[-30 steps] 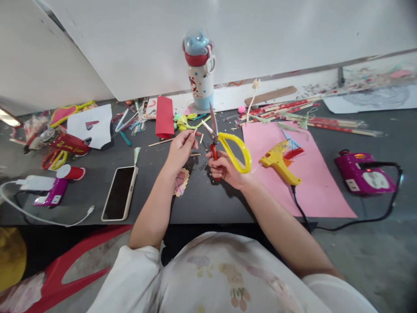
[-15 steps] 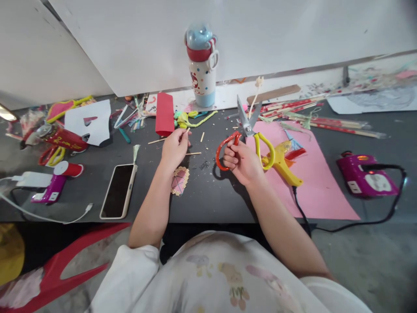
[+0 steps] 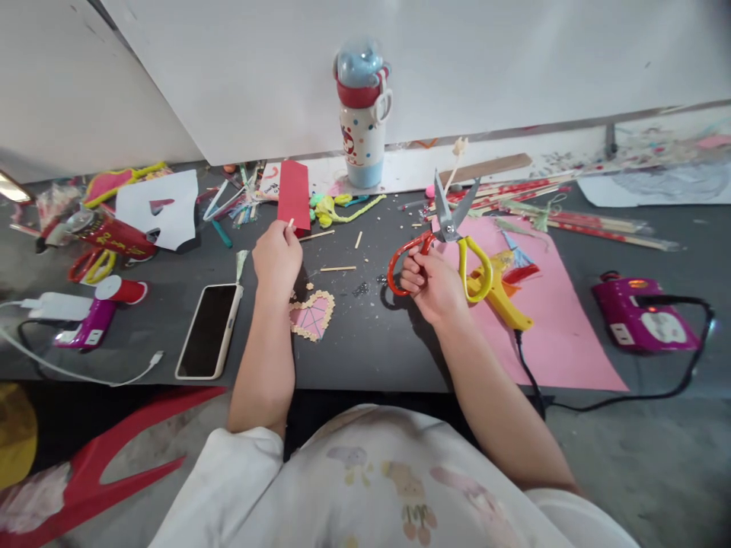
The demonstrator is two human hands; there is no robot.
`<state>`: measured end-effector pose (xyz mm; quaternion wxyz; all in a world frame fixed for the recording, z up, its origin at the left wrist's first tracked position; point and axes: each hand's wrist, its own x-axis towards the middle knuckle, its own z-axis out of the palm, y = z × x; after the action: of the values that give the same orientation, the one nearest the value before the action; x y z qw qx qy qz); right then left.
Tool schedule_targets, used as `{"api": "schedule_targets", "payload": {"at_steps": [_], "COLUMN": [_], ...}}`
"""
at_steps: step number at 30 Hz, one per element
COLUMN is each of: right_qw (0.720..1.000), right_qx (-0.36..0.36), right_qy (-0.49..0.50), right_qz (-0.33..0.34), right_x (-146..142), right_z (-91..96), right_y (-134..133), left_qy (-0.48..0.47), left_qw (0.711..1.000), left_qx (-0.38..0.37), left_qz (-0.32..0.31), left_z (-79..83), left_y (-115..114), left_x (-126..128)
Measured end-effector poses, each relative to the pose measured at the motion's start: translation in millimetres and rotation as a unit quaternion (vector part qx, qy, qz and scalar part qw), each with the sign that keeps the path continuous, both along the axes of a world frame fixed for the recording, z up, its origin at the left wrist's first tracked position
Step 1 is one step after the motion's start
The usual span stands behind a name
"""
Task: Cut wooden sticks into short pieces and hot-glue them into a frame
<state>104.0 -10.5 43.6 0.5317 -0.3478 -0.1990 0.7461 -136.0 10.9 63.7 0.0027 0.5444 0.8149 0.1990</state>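
My left hand [image 3: 277, 255] pinches a thin wooden stick [image 3: 291, 223], whose pale tip pokes out above the fingers near a red paper piece [image 3: 293, 194]. My right hand [image 3: 432, 281] grips a pair of scissors by the red handle loop; the scissors [image 3: 449, 228] have spread blades pointing up and a yellow loop left free. Below my left hand lies a pink heart [image 3: 311, 315] edged with small wooden bits, its left side partly behind my forearm. Between the hands, a loose stick [image 3: 338, 268] and a shorter stick piece [image 3: 359, 240] rest on the dark table.
A yellow glue gun [image 3: 502, 293] lies on pink paper [image 3: 571, 335] at right, its cord running to a purple power socket [image 3: 643, 312]. A bottle [image 3: 364, 114] stands at the back. To the left are a phone [image 3: 209, 331], a thread spool [image 3: 121, 290] and a red can [image 3: 111, 234].
My left hand has moved left and slightly toward me with the stick, uncovering more of the heart. The scissors, still spread, have shifted slightly right in the view.
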Motion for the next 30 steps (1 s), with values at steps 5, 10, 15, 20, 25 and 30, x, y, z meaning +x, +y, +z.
{"api": "schedule_targets", "payload": {"at_steps": [5,10,15,20,25,30], "right_qw": [0.999,0.994,0.986,0.977,0.979,0.989], "right_qx": [-0.014,-0.052,-0.083,-0.090,-0.080,-0.040], "right_qy": [0.044,0.099,0.144,0.192,0.186,0.137], "right_qz": [-0.009,-0.012,-0.012,-0.012,-0.015,-0.026], "right_x": [4.5,7.6,11.7,15.5,16.2,16.7], "right_z": [-3.2,-4.4,-6.1,-9.2,-9.5,-7.2], "right_y": [3.6,6.7,10.3,14.3,15.3,15.3], "left_qy": [0.001,0.007,0.007,0.001,-0.006,-0.014], "left_qw": [0.999,0.999,0.998,0.997,0.997,0.997], "left_qx": [-0.027,-0.043,-0.049,-0.051,-0.038,-0.038], "left_qz": [-0.018,-0.031,-0.043,-0.053,-0.065,-0.067], "left_z": [0.8,-0.1,-0.7,-1.5,-3.0,-3.9], "left_y": [-1.4,-2.3,-1.8,-1.4,-1.7,-1.5], "left_x": [4.2,8.3,10.5,12.1,12.3,13.1]}}
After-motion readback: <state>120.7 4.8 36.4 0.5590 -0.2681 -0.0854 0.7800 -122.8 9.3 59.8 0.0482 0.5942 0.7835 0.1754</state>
